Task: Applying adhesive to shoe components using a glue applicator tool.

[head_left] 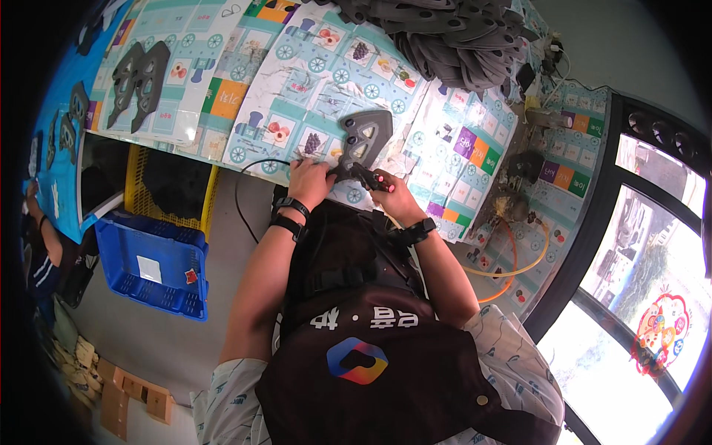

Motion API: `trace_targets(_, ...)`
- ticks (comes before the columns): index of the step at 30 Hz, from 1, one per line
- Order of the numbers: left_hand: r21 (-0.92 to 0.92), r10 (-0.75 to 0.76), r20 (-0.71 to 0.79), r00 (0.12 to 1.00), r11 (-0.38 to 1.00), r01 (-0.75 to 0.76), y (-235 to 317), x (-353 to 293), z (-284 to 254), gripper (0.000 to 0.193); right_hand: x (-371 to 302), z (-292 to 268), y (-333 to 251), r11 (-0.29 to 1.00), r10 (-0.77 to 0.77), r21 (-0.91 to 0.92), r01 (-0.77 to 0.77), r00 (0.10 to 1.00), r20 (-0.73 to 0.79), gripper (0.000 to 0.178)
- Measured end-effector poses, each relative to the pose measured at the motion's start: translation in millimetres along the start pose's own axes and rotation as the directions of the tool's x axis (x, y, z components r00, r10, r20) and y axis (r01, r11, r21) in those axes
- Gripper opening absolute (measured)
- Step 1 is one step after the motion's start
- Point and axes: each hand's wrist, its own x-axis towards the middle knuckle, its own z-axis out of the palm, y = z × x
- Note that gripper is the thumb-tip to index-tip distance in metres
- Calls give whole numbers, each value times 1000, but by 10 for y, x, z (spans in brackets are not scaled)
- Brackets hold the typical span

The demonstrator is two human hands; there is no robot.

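A dark grey molded plastic part (368,137) with cut-out openings stands on the patterned table cover (297,96), close to its front edge. The fingers of my left hand (310,182) are closed on the lower left end of this part. My right hand (399,200) is wrapped round a small black hand tool (371,178) with pinkish-red ends, possibly pliers. The tool lies against the lower right of the grey part; its working end is hidden. Both wrists wear dark bands.
A large heap of similar grey parts (460,41) covers the table's far side. More grey parts (152,85) lie at the left. A blue crate (152,285) and a yellow crate (211,196) stand below left. Another person's arm (48,237) shows far left. Hoses (512,271) hang at right.
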Motion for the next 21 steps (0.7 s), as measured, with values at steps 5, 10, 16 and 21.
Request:
trace_targets(5,39,-1,-27,1000,999,2,-54,-36,-170,22,-95,-27,-114,998,8,66,-11,999,43,54)
trace_targets(10,-386,52,-52,997,920,-68,-27,-100,-156,18,-393,-339,-68,976,-4,216,14,999,-47,39)
trace_targets(16,-724,-270,-168,948,686,67,-212,162,-1155,16,-611,-744,-110,958,-90,253,136,979,-184,42)
trace_targets(21,-875,-578,-387,718,476,-88,-1513,595,-2229,18,-507,-638,-161,946,-105,287,152,979,-172,41)
